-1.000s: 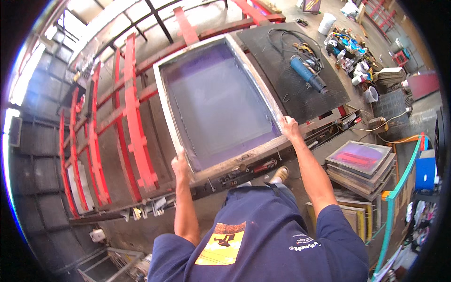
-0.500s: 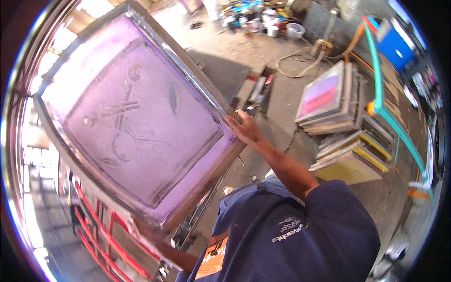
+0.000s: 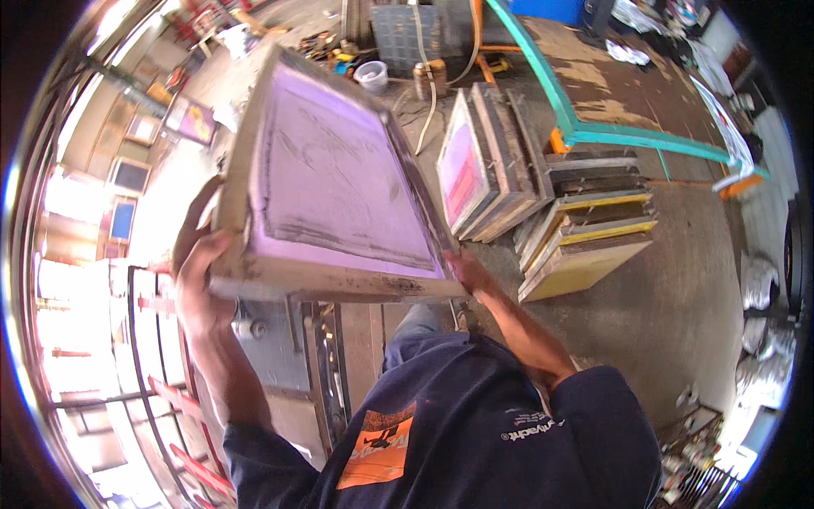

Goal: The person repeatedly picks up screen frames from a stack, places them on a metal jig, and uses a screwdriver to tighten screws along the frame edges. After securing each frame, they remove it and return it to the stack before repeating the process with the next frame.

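Directly before us, the silkscreen frame (image 3: 339, 174) is between our left hand (image 3: 202, 276), at its near left corner, and our right hand (image 3: 466, 271), at its near right corner. To our right, beyond that hand, we have a stack of frames (image 3: 498, 170) on the floor (image 3: 687, 263); a second stack (image 3: 587, 229) sits just to its right, slightly nearer us. Behind the second stack, a rail (image 3: 549, 85) turns a corner, with a board (image 3: 615, 81) inside the bend. Farther ahead, past the silkscreen frame, we see a tub (image 3: 371, 78), with a canister (image 3: 430, 81) to its right. To our left, outside our left forearm, are rack bars (image 3: 175, 394); framed panels (image 3: 123, 220) lie farther off, ahead of these.
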`<act>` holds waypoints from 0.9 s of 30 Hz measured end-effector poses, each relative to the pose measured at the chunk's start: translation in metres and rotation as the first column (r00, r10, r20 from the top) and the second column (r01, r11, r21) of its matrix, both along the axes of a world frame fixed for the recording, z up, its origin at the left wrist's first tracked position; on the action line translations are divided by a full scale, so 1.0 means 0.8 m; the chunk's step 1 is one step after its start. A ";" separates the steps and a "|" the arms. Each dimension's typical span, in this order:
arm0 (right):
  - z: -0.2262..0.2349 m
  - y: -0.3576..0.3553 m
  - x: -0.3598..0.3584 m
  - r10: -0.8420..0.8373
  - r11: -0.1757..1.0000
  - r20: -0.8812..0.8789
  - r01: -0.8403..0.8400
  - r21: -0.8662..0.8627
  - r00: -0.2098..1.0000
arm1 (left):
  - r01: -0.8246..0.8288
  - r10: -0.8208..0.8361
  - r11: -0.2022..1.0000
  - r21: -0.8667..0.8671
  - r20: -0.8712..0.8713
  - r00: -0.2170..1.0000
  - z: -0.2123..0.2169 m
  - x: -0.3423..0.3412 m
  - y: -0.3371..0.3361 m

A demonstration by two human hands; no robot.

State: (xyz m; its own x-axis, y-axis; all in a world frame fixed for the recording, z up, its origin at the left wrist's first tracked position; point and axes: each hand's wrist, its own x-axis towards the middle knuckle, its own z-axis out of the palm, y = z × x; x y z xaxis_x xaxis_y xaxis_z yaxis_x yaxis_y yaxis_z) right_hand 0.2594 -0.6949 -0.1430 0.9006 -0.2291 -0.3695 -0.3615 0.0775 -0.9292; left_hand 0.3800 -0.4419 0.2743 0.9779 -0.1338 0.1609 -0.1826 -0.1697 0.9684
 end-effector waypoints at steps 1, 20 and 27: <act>-0.028 -0.008 -0.008 -0.006 0.998 -0.066 0.003 -0.057 0.998 | 0.177 -0.177 0.984 -0.015 -0.119 0.977 -0.014 0.041 -0.020; -0.114 -0.059 0.256 -0.294 0.676 -0.744 0.681 0.282 0.600 | 0.538 -0.297 0.843 0.013 -0.823 0.484 -0.566 0.710 -0.400; -0.235 -0.073 0.240 -0.272 0.612 -0.790 0.732 0.299 0.550 | 0.538 -0.198 0.840 0.072 -0.882 0.427 -0.686 0.737 -0.485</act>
State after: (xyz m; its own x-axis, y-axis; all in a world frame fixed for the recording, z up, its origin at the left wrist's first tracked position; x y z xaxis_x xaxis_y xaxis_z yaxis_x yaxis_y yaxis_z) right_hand 0.4511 -0.7531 -0.3308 0.1786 -0.1109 -0.9777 -0.5158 0.8356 -0.1890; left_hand 0.9699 -0.8295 -0.2748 0.4627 -0.3875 -0.7974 0.5341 -0.5961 0.5996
